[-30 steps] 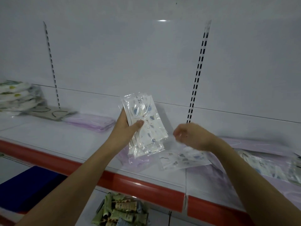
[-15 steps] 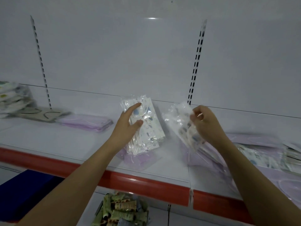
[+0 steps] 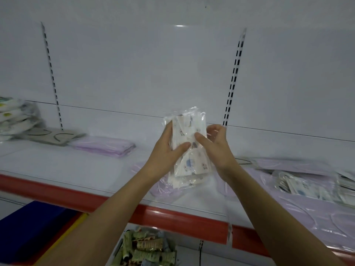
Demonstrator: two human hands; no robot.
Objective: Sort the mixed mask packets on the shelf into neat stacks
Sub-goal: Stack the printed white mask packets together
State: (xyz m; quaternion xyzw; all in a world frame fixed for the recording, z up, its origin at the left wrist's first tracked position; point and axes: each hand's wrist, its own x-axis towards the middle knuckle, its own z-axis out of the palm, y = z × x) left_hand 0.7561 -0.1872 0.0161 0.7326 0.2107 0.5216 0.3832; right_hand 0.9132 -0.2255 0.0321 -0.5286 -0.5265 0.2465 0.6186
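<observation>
Both hands hold a small bundle of clear printed mask packets (image 3: 190, 150) upright above the white shelf (image 3: 57, 166). My left hand (image 3: 165, 154) grips its left side, thumb across the front. On the right side, my right hand (image 3: 215, 148) presses against the bundle with thumb and fingers. A neat purple packet stack (image 3: 103, 145) lies at the left, beside grey packets (image 3: 51, 136) and a pile of white patterned packets (image 3: 15, 118). Mixed purple and printed packets (image 3: 299, 183) lie scattered on the right. A purple packet (image 3: 163, 187) lies on the shelf under the bundle.
The shelf has a red front edge (image 3: 172, 217) and a white back panel with slotted uprights (image 3: 233, 77). Below, a lower shelf holds green wrapped tubes (image 3: 148, 248) and a blue box (image 3: 30, 229).
My right hand lifted a printed packet from the shelf and brought it left onto the bundle held in my left hand. Both hands now grip the bundle together.
</observation>
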